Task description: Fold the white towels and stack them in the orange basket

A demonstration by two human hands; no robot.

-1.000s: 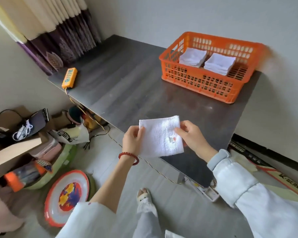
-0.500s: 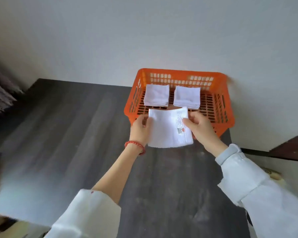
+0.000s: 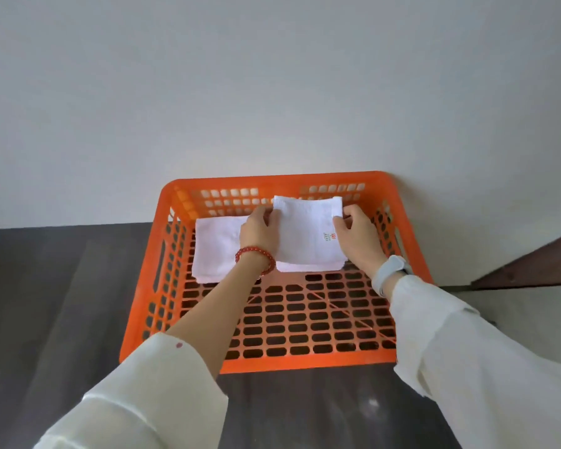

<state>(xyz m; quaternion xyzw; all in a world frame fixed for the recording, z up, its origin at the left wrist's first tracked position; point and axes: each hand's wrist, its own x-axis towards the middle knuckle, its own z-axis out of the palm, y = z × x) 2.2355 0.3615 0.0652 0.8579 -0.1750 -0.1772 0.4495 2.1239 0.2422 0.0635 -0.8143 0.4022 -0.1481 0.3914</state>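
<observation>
The orange basket stands on the dark table against the wall. I hold a folded white towel with a small red and green logo over the back right of the basket. My left hand grips its left edge and my right hand grips its right edge. The towel lies over the right stack of folded towels, of which only a thin front edge shows. A second stack of folded white towels sits at the back left of the basket, partly behind my left hand.
The dark grey table stretches out to the left and in front of the basket. A plain white wall rises right behind the basket. A dark brown strip shows at the right edge.
I have stepped up to the basket. Both hands have carried the folded towel forward from above the table to over the right stack inside the basket.
</observation>
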